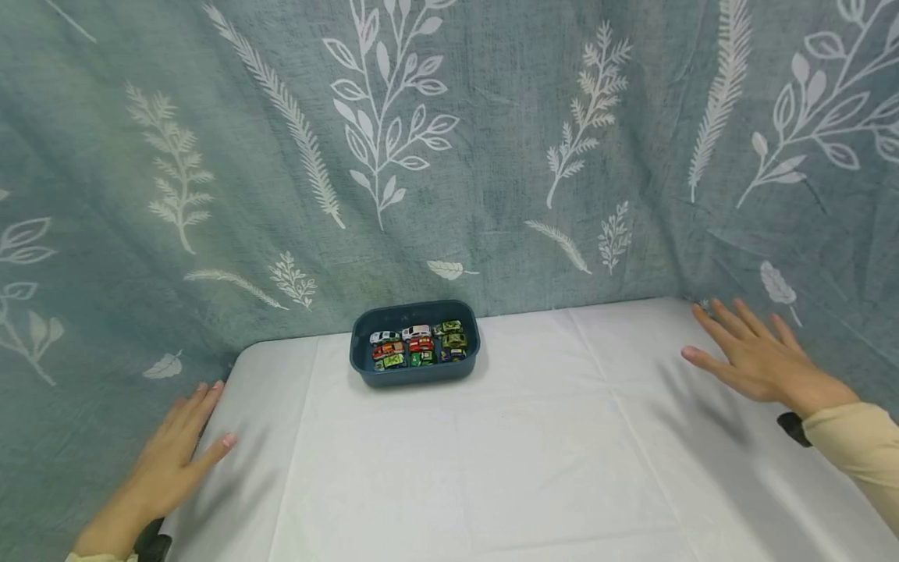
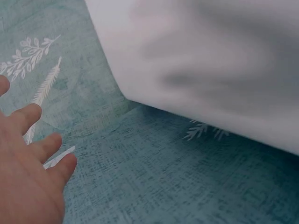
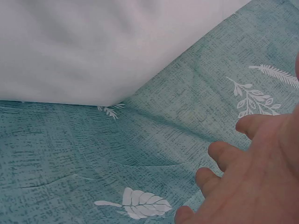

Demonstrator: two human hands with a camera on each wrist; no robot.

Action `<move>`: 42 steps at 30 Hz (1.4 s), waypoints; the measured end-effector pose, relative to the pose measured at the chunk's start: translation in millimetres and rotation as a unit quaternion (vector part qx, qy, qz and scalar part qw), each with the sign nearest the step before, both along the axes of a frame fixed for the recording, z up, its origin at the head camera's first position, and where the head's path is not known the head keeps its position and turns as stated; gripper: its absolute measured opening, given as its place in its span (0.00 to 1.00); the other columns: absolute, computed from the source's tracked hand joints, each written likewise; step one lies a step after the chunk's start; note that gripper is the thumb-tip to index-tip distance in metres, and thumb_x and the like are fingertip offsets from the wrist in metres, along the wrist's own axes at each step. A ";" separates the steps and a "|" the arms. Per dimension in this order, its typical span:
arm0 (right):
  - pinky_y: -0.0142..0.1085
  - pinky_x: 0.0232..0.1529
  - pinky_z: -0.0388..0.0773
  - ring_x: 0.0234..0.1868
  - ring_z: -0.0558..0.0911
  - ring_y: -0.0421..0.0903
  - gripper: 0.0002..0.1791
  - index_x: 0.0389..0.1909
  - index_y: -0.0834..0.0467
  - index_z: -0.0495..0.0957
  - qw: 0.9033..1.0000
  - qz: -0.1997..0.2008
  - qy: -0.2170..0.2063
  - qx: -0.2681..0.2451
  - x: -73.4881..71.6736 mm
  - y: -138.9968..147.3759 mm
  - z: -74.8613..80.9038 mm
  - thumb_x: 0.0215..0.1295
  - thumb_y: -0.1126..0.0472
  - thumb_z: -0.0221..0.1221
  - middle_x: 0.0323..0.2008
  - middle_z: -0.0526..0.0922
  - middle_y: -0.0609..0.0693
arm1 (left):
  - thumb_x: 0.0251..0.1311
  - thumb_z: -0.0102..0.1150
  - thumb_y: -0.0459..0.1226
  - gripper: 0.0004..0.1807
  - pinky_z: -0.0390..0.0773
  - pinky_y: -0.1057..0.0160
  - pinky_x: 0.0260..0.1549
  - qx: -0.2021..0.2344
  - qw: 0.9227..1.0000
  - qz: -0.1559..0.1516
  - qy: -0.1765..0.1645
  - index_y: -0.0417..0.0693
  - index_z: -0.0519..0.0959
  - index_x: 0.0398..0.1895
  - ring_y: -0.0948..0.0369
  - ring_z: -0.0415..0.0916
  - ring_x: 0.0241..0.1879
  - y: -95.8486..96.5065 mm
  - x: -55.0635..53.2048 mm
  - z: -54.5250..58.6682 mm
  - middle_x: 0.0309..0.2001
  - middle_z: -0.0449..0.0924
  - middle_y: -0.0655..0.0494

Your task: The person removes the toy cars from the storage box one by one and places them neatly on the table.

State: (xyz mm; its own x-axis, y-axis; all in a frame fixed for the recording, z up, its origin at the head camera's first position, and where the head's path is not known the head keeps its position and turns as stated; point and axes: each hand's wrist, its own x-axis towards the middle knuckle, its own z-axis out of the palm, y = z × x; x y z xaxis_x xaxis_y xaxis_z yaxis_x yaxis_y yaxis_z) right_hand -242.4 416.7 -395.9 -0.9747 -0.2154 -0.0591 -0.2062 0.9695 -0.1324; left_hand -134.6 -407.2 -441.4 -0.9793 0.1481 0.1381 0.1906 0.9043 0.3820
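Note:
A dark blue tray (image 1: 414,377) stands at the back of the white table, left of its middle. Inside it lie several small toy cars, among them a red car (image 1: 421,343), a white car (image 1: 417,332) and an orange car (image 1: 388,350). My left hand (image 1: 165,457) hovers over the table's left edge, fingers straight and thumb spread, holding nothing. Over the right side my right hand (image 1: 762,359) is held up with its fingers spread, likewise holding nothing. Both hands are well apart from the tray.
A white cloth covers the table (image 1: 548,453), with fold lines and hand shadows on it. Behind and beside it hangs a blue-green curtain (image 1: 492,195) printed with white leaves. Dark straps (image 1: 794,429) sit at the wrists, by pale yellow sleeves (image 1: 850,441).

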 end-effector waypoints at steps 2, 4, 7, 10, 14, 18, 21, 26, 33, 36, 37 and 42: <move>0.77 0.72 0.21 0.83 0.26 0.73 0.50 0.87 0.57 0.34 1.000 0.002 0.000 0.000 -2.7 -1.8 1.2 0.82 0.31 0.42 0.84 0.31 0.68 | 0.80 0.53 0.51 0.46 0.43 0.14 0.64 0.001 1.000 0.001 0.004 0.62 0.39 0.89 0.20 0.38 0.79 -0.5 0.3 -0.5 0.86 0.37 0.34; 0.77 0.72 0.21 0.83 0.27 0.73 0.50 0.87 0.57 0.35 1.000 0.003 0.000 0.001 -5.5 -4.2 3.0 0.82 0.31 0.42 0.84 0.31 0.68 | 0.80 0.54 0.51 0.46 0.42 0.15 0.66 0.003 1.000 -0.001 0.009 0.62 0.39 0.89 0.21 0.37 0.79 -0.6 0.2 -0.6 0.86 0.38 0.34; 0.78 0.72 0.24 0.83 0.29 0.73 0.50 0.88 0.56 0.35 1.000 0.009 0.003 0.001 -10.3 -9.6 6.8 0.82 0.31 0.42 0.84 0.32 0.69 | 0.79 0.54 0.51 0.46 0.41 0.16 0.68 0.013 1.000 -0.002 0.016 0.62 0.39 0.89 0.23 0.37 0.80 2.4 -1.5 0.7 0.86 0.39 0.35; 0.80 0.71 0.30 0.83 0.33 0.75 0.49 0.88 0.57 0.36 1.000 0.020 0.013 0.003 -18.3 -19.9 13.1 0.83 0.32 0.42 0.84 0.34 0.71 | 0.79 0.56 0.50 0.48 0.41 0.17 0.69 0.034 0.999 -0.005 0.030 0.60 0.38 0.89 0.24 0.39 0.80 10.4 -9.7 4.5 0.86 0.38 0.33; 0.80 0.70 0.40 0.83 0.39 0.76 0.48 0.87 0.59 0.44 0.997 0.046 0.051 -0.017 -34.1 -51.7 22.7 0.82 0.34 0.46 0.84 0.37 0.73 | 0.78 0.58 0.48 0.49 0.43 0.17 0.68 0.091 0.994 -0.010 0.055 0.57 0.39 0.89 0.24 0.40 0.80 26.5 -33.0 10.6 0.86 0.40 0.33; 0.80 0.69 0.47 0.83 0.42 0.75 0.44 0.84 0.59 0.56 0.990 0.093 0.088 -0.060 -50.3 -105.4 27.3 0.80 0.36 0.54 0.84 0.40 0.71 | 0.78 0.58 0.50 0.49 0.46 0.17 0.68 0.134 0.991 0.000 0.027 0.54 0.39 0.89 0.25 0.38 0.81 50.8 -63.6 9.5 0.86 0.42 0.33; 0.81 0.69 0.48 0.84 0.43 0.73 0.42 0.82 0.56 0.64 0.983 0.132 0.094 -0.082 -63.7 -150.8 27.4 0.77 0.36 0.58 0.85 0.42 0.67 | 0.77 0.56 0.58 0.51 0.47 0.18 0.70 0.138 0.989 0.012 -0.041 0.58 0.38 0.89 0.28 0.37 0.82 76.9 -89.3 2.0 0.86 0.42 0.35; 0.80 0.72 0.48 0.85 0.43 0.68 0.36 0.77 0.53 0.73 0.973 0.184 0.089 -0.102 -96.8 -228.4 29.6 0.75 0.39 0.62 0.86 0.44 0.64 | 0.72 0.56 0.66 0.56 0.46 0.22 0.74 0.159 0.981 -0.003 -0.109 0.61 0.37 0.89 0.31 0.37 0.83 120.7 -135.1 -17.1 0.87 0.42 0.40; 0.75 0.76 0.51 0.85 0.49 0.67 0.29 0.69 0.50 0.81 0.963 0.238 0.054 -0.116 -137.5 -325.1 17.0 0.76 0.39 0.61 0.85 0.52 0.63 | 0.72 0.62 0.59 0.56 0.51 0.32 0.79 0.202 0.972 -0.005 -0.119 0.51 0.39 0.89 0.35 0.45 0.83 157.6 -157.5 -47.2 0.87 0.41 0.40; 0.70 0.78 0.54 0.84 0.53 0.66 0.28 0.68 0.50 0.83 0.960 0.249 0.031 -0.121 -147.3 -358.5 9.7 0.77 0.39 0.61 0.83 0.57 0.62 | 0.73 0.62 0.57 0.56 0.49 0.34 0.80 0.203 0.972 -0.001 -0.116 0.44 0.40 0.88 0.36 0.42 0.84 160.6 -158.7 -52.0 0.86 0.42 0.37; 0.69 0.77 0.57 0.83 0.56 0.66 0.27 0.67 0.50 0.83 0.959 0.253 0.025 -0.123 -149.0 -367.7 7.3 0.76 0.40 0.61 0.82 0.60 0.62 | 0.73 0.62 0.56 0.56 0.49 0.34 0.80 0.203 0.972 0.004 -0.117 0.43 0.40 0.88 0.37 0.42 0.85 161.3 -158.0 -52.4 0.86 0.42 0.37; 0.60 0.74 0.67 0.71 0.70 0.62 0.25 0.64 0.52 0.85 0.953 0.278 0.012 -0.119 -156.3 -404.1 -5.3 0.75 0.42 0.64 0.69 0.76 0.61 | 0.73 0.65 0.51 0.54 0.50 0.34 0.80 0.211 0.972 0.019 -0.104 0.41 0.42 0.88 0.37 0.44 0.84 164.6 -157.0 -49.1 0.86 0.45 0.36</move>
